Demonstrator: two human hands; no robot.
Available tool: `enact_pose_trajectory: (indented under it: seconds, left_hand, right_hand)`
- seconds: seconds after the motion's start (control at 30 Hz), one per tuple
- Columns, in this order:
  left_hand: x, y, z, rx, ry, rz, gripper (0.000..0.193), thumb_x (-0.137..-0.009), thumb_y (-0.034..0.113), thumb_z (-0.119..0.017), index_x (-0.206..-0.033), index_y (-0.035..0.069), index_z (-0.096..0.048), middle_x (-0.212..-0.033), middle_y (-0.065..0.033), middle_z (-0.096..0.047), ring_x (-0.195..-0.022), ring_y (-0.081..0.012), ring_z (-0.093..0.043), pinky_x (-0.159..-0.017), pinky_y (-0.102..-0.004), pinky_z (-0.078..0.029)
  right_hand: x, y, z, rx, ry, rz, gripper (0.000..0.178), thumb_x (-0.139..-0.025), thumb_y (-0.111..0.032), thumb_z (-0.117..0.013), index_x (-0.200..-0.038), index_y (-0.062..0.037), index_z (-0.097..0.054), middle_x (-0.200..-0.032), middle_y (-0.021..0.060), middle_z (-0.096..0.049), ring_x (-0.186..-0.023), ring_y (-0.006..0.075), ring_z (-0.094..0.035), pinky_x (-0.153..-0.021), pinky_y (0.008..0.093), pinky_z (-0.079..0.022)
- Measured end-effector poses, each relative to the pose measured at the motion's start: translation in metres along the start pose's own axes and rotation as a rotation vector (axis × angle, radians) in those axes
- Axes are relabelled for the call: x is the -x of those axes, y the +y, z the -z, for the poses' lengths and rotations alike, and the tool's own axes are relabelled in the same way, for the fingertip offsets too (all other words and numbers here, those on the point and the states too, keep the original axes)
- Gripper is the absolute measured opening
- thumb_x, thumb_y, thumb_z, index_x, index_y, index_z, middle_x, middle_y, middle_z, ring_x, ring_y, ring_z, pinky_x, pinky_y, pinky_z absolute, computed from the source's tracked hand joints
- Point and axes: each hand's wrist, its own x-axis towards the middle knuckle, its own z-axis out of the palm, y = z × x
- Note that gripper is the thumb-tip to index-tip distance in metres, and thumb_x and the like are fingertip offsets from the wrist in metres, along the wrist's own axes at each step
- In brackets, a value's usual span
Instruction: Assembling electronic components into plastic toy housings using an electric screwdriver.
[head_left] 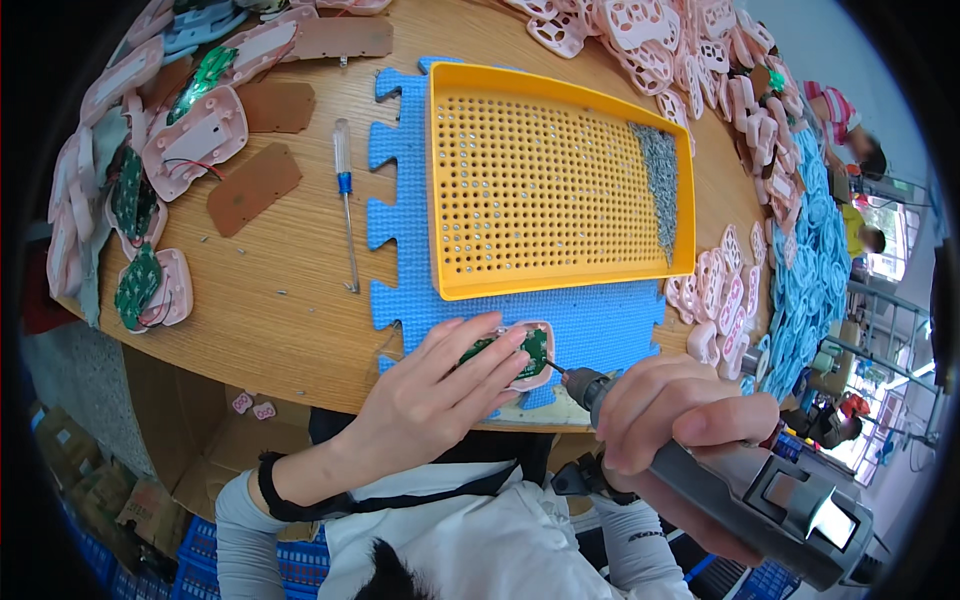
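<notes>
A round wooden counter (290,290) fills the view, its far edges heaped with pink and blue plastic shells. On it lies a blue foam mat (610,325), carrying a yellow perforated tray (540,190); a grey heap of small screws (660,185) lies along the tray's right wall, and single screws sit in some holes. At the mat's near edge rests a pink casing with a green circuit board (520,352). The left hand (440,390) presses down on it, fingertips spread over the board and hiding its left half. The right hand (670,415) is clenched around a grey electric screwdriver (740,480), whose bit meets the casing's right edge; the contact point is too small to make out. A hand screwdriver (345,200) lies left of the mat.
</notes>
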Motion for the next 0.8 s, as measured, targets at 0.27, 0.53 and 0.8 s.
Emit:
enact_pose_trajectory:
  seconds: [0.27, 0.53, 0.8]
  left_hand:
    - [0.002, -0.001, -0.001, -0.008, 0.016, -0.001, 0.038, -0.071, 0.013, -0.072, -0.106, -0.001, -0.062, -0.116, -0.011, -0.058, -0.105, -0.0309, -0.055, -0.079, -0.0421, -0.051]
    - [0.004, -0.004, 0.001, -0.031, 0.001, -0.022, 0.034, -0.076, 0.014, -0.069, -0.105, -0.004, -0.062, -0.117, -0.0112, -0.058, -0.108, -0.0266, -0.053, -0.084, -0.0376, -0.049]
    - [0.003, -0.002, 0.0, -0.033, -0.001, -0.013, 0.037, -0.077, 0.015, -0.068, -0.107, -0.005, -0.061, -0.119, -0.0109, -0.057, -0.109, -0.0257, -0.052, -0.086, -0.037, -0.048]
  right_hand:
    - [-0.029, 0.003, 0.006, -0.088, -0.044, 0.217, 0.052, -0.081, -0.053, -0.055, -0.095, -0.004, -0.043, -0.057, 0.0058, -0.055, -0.045, 0.0154, -0.055, -0.042, 0.028, -0.047]
    - [-0.061, 0.039, -0.012, -0.106, -0.001, 0.226, 0.067, -0.078, -0.066, -0.054, -0.1, -0.0039, -0.043, -0.061, 0.0056, -0.055, -0.05, 0.0155, -0.055, -0.045, 0.028, -0.047]
    - [-0.061, 0.046, -0.018, -0.102, 0.005, 0.196, 0.074, -0.075, -0.07, -0.052, -0.104, -0.0026, -0.043, -0.063, 0.0071, -0.055, -0.051, 0.0173, -0.054, -0.047, 0.0296, -0.046]
